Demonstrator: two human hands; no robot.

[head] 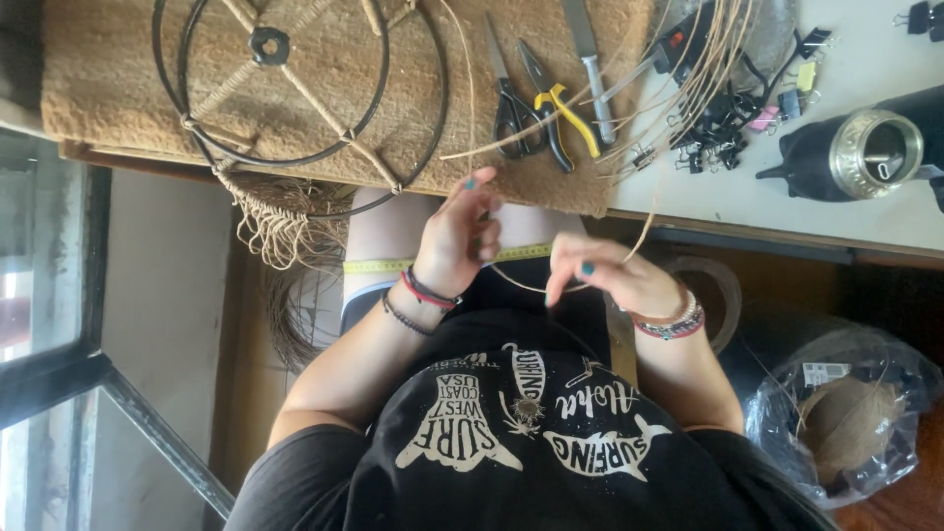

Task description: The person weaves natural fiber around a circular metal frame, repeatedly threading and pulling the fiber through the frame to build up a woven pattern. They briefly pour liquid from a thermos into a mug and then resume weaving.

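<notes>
My left hand point(460, 241) and my right hand point(612, 278) are close together over my lap, below the table edge. A thin tan reed strand point(644, 228) is pinched between them; it loops from one hand to the other and rises from the right hand toward the table. Both wrists wear bracelets. A yellow measuring tape point(374, 265) lies across my lap under the hands. On the table above sits a black metal ring frame point(418, 138) with fibre-wrapped spokes and a loose fibre fringe hanging off its near side.
A woven mat point(108, 79) covers the table's left part. Scissors point(511, 110), yellow-handled pliers point(562, 110), a knife point(588, 54), several reed strands, black binder clips point(710, 146) and a black flask point(851, 155) lie there. A plastic bag with a fibre ball point(848, 418) sits at the right; a window is at the left.
</notes>
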